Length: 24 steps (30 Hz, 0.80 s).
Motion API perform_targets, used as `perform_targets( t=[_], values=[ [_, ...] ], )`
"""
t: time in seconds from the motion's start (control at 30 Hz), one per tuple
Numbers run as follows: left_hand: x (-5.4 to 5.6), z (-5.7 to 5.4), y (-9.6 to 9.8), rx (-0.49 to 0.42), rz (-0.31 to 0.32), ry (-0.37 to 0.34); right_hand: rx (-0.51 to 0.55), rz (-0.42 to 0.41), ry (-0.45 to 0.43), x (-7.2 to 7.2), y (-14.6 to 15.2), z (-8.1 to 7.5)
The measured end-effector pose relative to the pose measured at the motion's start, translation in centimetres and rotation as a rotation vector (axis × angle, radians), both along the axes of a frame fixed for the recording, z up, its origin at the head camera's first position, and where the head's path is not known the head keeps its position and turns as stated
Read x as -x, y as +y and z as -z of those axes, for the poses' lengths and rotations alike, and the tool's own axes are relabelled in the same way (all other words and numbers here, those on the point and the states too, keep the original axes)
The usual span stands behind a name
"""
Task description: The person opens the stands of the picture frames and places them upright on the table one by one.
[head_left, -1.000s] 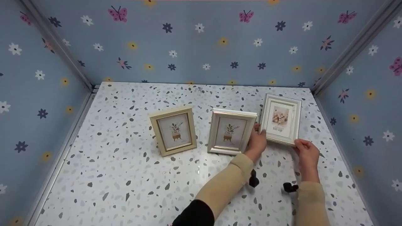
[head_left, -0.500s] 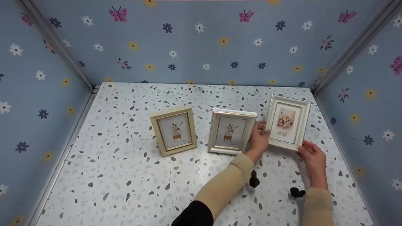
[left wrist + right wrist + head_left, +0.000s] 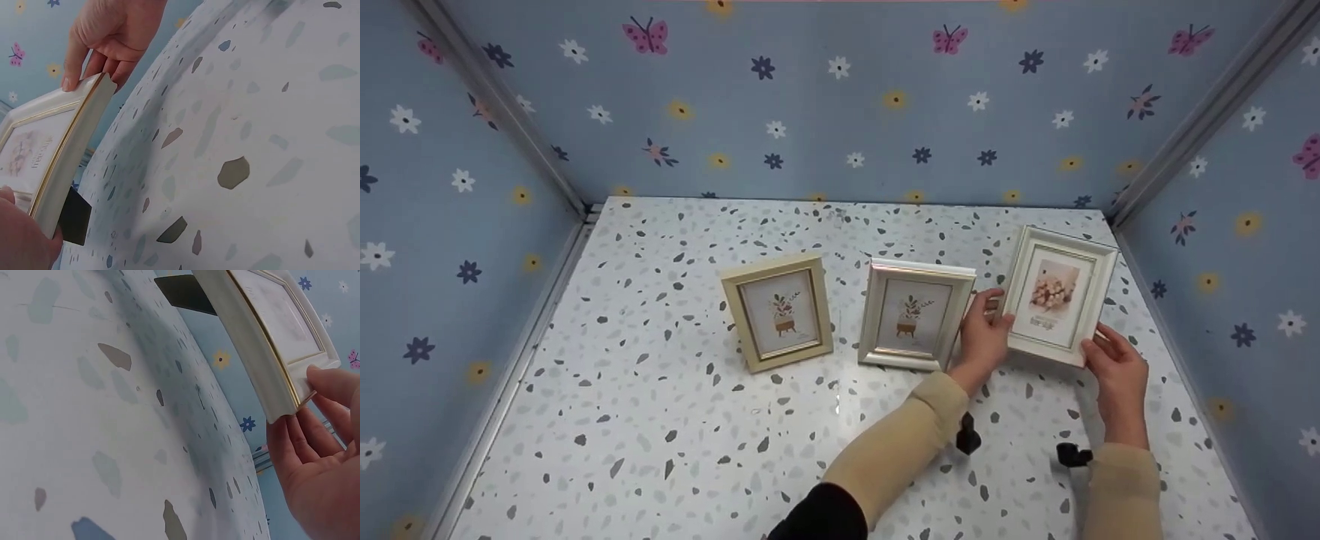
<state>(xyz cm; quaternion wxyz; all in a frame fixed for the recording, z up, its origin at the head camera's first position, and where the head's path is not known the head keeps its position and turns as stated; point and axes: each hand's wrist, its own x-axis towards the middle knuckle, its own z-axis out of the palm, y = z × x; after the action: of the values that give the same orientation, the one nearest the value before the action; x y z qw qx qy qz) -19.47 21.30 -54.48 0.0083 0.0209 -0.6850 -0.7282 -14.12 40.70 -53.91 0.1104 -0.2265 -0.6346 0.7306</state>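
A white picture frame with a pink flower picture is held tilted back at the right of the table, in both hands. My left hand grips its left edge, thumb over the front. At the lower right corner my right hand pinches it, with the thumb on the front and fingers behind, as the right wrist view shows. A dark stand juts from the frame's back, and its bottom edge is raised off the speckled tabletop in the right wrist view.
A silvery picture frame stands just left of my left hand, and a gold-toned picture frame stands farther left. Both show a potted plant. Blue flowered panels enclose the speckled table at the back and sides.
The white picture frame has moved right, away from the silvery one, with both hands on it. My right hand has shifted right; my left hand has moved slightly right.
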Motion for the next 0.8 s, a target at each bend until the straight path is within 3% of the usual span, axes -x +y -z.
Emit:
perform_targets(
  t=[0.33,0.5,0.8],
  values=[
    [-1.1,-0.4,-0.3,-0.027,0.081,0.102,-0.031,0.144,-0.025,0.6,-0.3,-0.6],
    [-1.6,-0.4,-0.5,0.001,0.112,0.177,0.047,0.215,-0.035,0.8,-0.5,-0.7],
    [-2.7,-0.3,-1.1,0.041,0.153,0.246,0.101,0.244,-0.051,1.0,-0.6,-0.2]
  ],
)
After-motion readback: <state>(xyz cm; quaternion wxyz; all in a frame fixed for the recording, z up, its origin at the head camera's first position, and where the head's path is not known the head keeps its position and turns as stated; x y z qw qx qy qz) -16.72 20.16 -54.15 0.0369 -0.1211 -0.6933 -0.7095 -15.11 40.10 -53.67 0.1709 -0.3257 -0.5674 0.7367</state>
